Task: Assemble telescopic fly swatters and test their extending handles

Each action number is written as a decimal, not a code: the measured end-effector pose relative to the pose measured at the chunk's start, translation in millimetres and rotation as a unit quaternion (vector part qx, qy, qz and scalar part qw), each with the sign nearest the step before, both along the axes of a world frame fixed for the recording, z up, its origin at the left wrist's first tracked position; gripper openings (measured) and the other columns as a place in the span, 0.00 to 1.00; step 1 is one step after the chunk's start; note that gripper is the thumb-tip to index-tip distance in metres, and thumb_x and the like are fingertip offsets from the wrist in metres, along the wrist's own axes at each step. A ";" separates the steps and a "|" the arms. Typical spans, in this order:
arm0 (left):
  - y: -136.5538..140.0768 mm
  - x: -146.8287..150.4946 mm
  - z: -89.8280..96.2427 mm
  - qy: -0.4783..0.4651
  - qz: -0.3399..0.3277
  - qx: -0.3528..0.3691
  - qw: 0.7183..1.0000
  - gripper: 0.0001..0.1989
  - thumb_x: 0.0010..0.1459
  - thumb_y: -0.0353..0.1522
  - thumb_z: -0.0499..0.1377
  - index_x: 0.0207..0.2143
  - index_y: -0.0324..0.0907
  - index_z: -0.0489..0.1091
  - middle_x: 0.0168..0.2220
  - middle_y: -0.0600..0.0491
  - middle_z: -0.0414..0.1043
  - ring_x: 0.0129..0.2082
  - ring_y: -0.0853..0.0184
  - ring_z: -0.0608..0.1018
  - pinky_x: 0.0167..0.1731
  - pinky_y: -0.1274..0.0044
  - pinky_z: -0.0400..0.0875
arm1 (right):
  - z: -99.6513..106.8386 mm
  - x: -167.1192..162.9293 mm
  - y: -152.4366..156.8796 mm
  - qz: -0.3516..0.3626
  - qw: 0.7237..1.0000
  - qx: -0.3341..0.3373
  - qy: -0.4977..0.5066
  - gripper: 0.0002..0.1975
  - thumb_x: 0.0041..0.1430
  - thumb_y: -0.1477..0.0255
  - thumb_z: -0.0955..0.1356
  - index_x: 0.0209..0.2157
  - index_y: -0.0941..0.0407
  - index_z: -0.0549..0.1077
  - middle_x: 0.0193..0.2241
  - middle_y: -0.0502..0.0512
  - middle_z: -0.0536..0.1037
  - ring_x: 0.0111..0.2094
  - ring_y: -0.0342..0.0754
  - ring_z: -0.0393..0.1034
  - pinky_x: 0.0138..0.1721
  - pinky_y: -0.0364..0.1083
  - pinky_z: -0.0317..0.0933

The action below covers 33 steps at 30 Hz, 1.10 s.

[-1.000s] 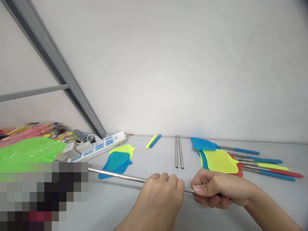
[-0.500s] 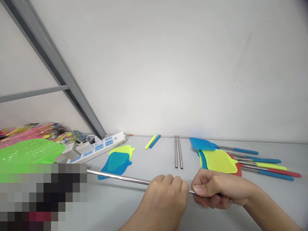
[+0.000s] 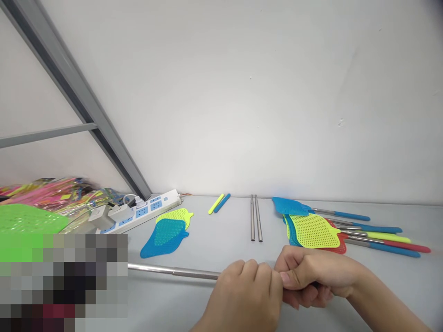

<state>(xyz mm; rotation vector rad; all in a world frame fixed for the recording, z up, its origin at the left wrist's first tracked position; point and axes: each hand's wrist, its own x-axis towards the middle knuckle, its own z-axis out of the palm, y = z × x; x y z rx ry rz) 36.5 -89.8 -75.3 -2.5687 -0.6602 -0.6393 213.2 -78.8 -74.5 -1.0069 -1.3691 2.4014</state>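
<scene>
Steel rod point(image 3: 194, 274) in both hands, above the worktop point(image 3: 214, 235), well forward of its back edge. Left hand point(image 3: 249, 290) a full fist around it, knuckles up; right hand point(image 3: 308, 276) closed at the rod's right end, touching the left fist, rod tip hidden. Long axis side to side, near parallel to the back edge, pointing left; left stretch goes behind pixelation. Green mesh head point(image 3: 31, 219) above that blur, can't tell if joined. On worktop: blue mesh head point(image 3: 166, 237) overlapping yellow mesh head point(image 3: 178, 215), tabs right; two steel tubes point(image 3: 256, 219) lengthwise toward back edge; yellow and blue handles point(image 3: 219, 203) near back edge. Swatter pile point(image 3: 314, 230) toward right edge, handles right. Power strip point(image 3: 148, 211), plastic-wrapped bundle point(image 3: 51, 196) toward back left corner.
</scene>
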 end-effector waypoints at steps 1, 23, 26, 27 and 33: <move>-1.6 0.5 -0.4 -0.006 0.001 0.009 1.000 0.08 0.45 0.22 0.49 0.21 0.42 0.54 0.16 0.60 0.59 0.14 0.72 0.62 0.15 0.77 0.49 | 0.8 -0.1 -0.3 0.003 1.000 0.002 -0.001 0.13 0.50 0.69 0.62 0.18 0.62 0.67 0.08 0.43 0.53 0.09 0.34 0.39 0.08 0.38 0.30; 15.8 -19.9 38.0 0.083 0.086 -0.324 0.938 0.13 0.58 0.36 0.46 0.23 0.42 0.63 0.23 0.57 0.67 0.22 0.70 0.69 0.20 0.79 0.54 | 38.2 22.3 -14.1 -0.023 0.937 0.238 -0.256 0.17 0.49 0.58 0.64 0.38 0.54 0.70 0.23 0.48 0.67 0.20 0.38 0.55 0.21 0.39 0.50; 24.1 -32.5 41.4 0.061 0.120 -0.336 0.932 0.15 0.56 0.40 0.48 0.23 0.42 0.64 0.22 0.58 0.67 0.22 0.70 0.69 0.20 0.79 0.52 | 40.0 33.7 -16.2 -0.022 0.898 0.300 -0.322 0.16 0.50 0.58 0.63 0.37 0.52 0.71 0.28 0.50 0.69 0.29 0.44 0.61 0.27 0.41 0.54; 26.3 -37.6 42.5 0.047 0.126 -0.341 0.930 0.14 0.56 0.40 0.48 0.24 0.42 0.64 0.23 0.58 0.67 0.23 0.71 0.69 0.21 0.80 0.53 | 40.5 37.4 -17.3 -0.025 0.886 0.315 -0.339 0.16 0.50 0.57 0.62 0.37 0.51 0.71 0.31 0.51 0.70 0.32 0.46 0.62 0.30 0.42 0.54; 32.8 -56.1 49.5 0.045 0.114 -0.371 0.920 0.14 0.58 0.36 0.46 0.23 0.43 0.64 0.24 0.59 0.66 0.24 0.73 0.68 0.24 0.81 0.55 | 40.5 47.9 -19.9 -0.022 0.870 0.316 -0.379 0.16 0.52 0.57 0.60 0.39 0.48 0.69 0.35 0.50 0.69 0.36 0.50 0.61 0.32 0.43 0.55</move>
